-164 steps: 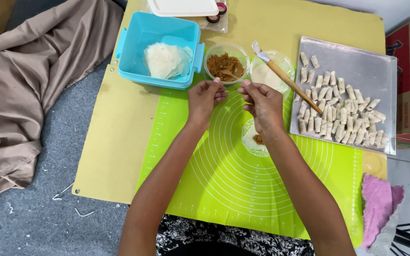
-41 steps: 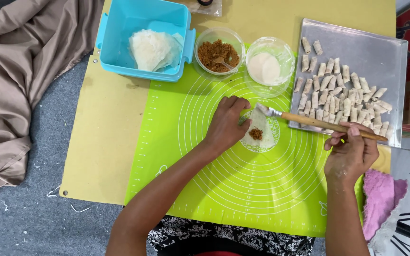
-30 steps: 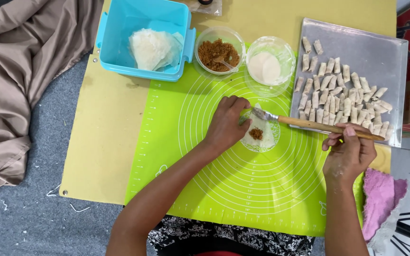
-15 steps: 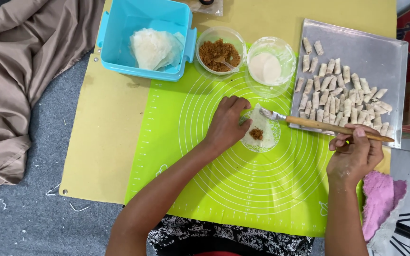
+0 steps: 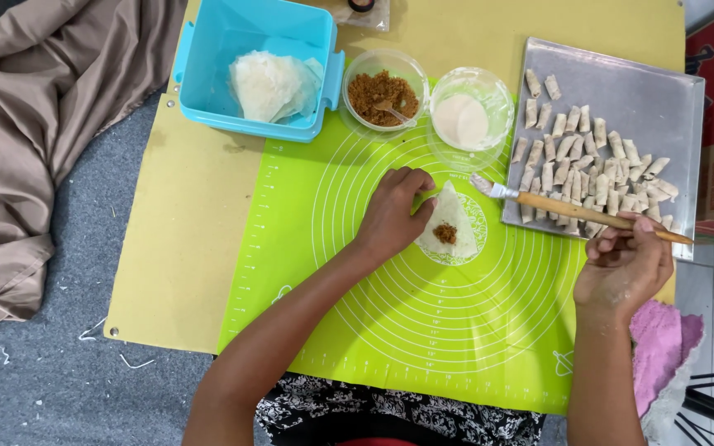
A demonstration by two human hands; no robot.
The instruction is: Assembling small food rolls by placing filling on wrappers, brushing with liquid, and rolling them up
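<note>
Brush [image 5: 572,208] lifted off wrapper [image 5: 449,221], right fingers [image 5: 613,239] pinching handle, left fingers [image 5: 413,188] pressing wrapper.

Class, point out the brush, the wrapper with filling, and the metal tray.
brush [image 5: 576,211], head view, middle of its wooden handle
wrapper [image 5: 454,216], head view, bare upper part
metal tray [image 5: 663,107], head view, bare corner

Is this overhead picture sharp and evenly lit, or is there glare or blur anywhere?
In the head view the light is soft and even, with only faint shadows under the left hand and right hand. The metal tray shows a dull sheen, no harsh glare. The wrapper, brush and green mat look sharp; the edges bow slightly.
</note>
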